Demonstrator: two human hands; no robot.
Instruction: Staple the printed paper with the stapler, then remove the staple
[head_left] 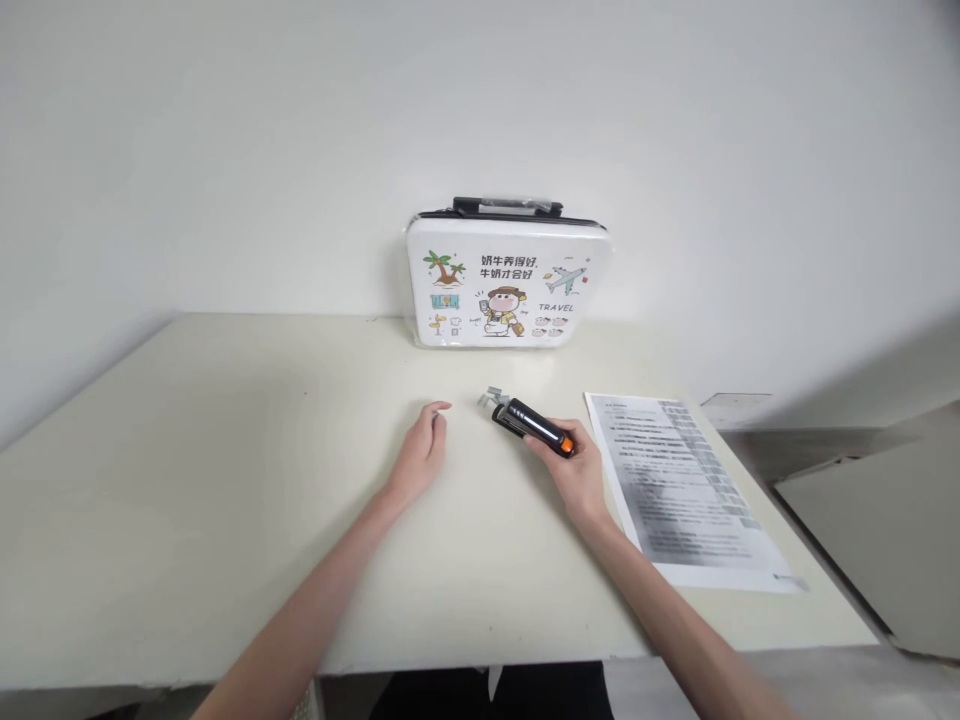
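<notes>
My right hand is wrapped around a black stapler with an orange end piece at its rear. The stapler points up and to the left, and its front looks parted. Several small grey staple strips lie on the table at the stapler's front end. To the left of them, my left hand rests with curled fingers and the thumb close to the index finger. A tiny greyish bit shows at the fingertips, too small to name.
A white travel case with cartoon prints and a black handle stands upright against the wall. On the right lies a printed sheet beside my right forearm. The cream table ends at a near edge before my lap.
</notes>
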